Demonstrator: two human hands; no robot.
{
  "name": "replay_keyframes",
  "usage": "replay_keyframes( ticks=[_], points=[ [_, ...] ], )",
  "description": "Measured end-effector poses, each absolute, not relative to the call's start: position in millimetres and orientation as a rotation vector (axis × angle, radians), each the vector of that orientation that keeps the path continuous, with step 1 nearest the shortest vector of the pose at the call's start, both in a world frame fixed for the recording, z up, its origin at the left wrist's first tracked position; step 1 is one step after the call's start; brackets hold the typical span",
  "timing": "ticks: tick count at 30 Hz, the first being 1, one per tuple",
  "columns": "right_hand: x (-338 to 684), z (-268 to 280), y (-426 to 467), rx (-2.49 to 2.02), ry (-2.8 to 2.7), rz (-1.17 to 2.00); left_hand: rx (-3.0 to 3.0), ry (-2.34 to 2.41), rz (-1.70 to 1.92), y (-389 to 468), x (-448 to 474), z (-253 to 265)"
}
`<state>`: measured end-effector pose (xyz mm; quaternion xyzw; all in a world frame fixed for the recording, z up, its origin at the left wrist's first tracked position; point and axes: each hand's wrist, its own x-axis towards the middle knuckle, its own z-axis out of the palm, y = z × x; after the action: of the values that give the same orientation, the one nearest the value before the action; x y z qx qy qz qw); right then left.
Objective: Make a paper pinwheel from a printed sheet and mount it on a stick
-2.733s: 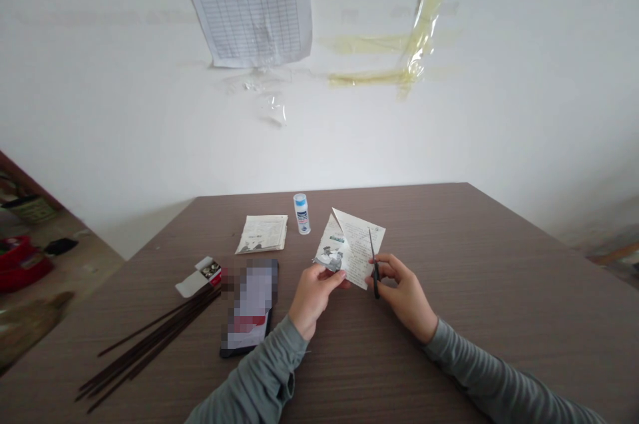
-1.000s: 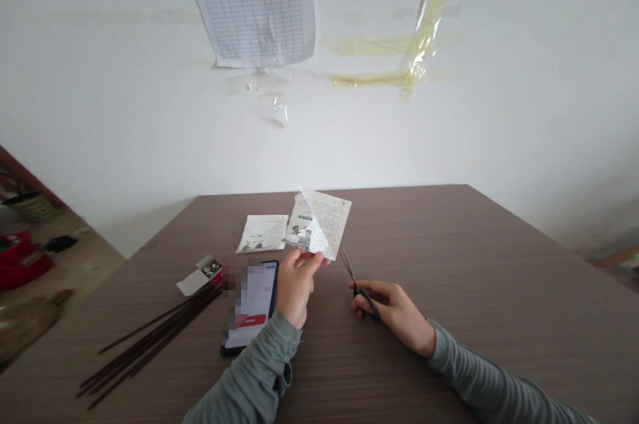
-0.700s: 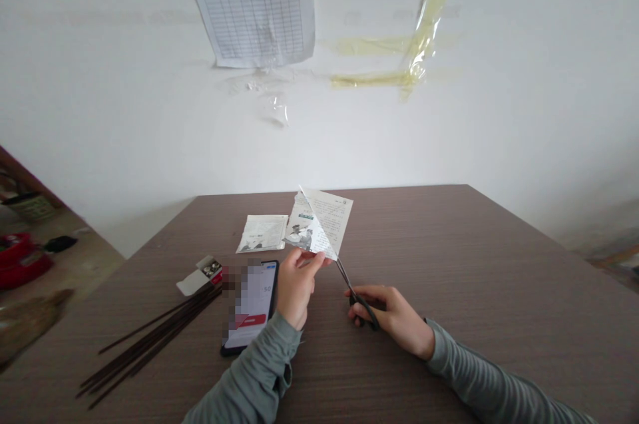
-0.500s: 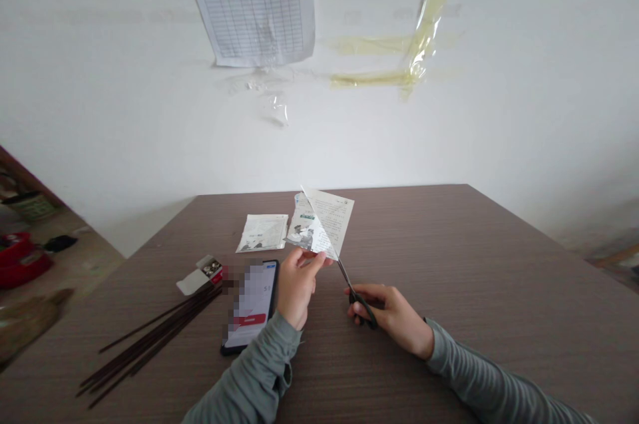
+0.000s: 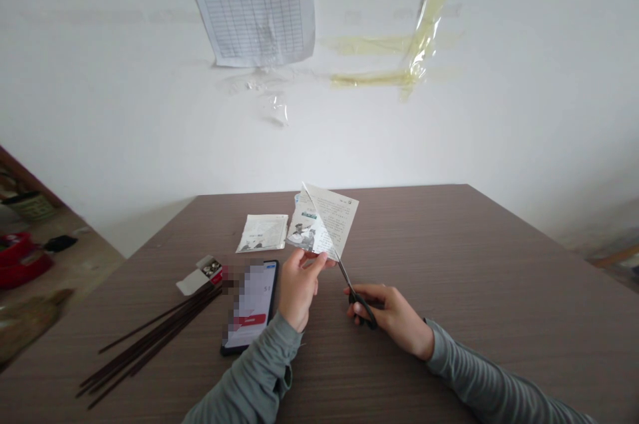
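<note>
My left hand pinches the lower edge of a printed sheet of paper, holding it up above the table. A diagonal line runs across the sheet from its upper left corner down to the scissors. My right hand has its fingers in the black handles of a pair of scissors. The scissors' blades look closed or nearly so, and they meet the sheet at its lower edge, close to my left fingertips. Whether the paper is cut through along the diagonal I cannot tell. Left of the held sheet lies another printed paper piece.
A phone lies beside my left forearm on the brown table. Further left are an opened small box and several thin dark sticks. A printed table sheet hangs on the white wall behind.
The held paper has shifted slightly right and up in my left hand's pinch. My right hand and the scissors have hardly moved.
</note>
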<state>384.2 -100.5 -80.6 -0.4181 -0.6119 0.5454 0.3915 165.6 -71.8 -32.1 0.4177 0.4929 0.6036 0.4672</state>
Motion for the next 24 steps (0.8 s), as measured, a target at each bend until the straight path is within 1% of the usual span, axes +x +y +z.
replay_keyframes(
  ticks=[24],
  points=[
    [388,-98,-95,-1.048,-1.615,1.420,1.025,1.210,1.502,-70,165,-35]
  ],
)
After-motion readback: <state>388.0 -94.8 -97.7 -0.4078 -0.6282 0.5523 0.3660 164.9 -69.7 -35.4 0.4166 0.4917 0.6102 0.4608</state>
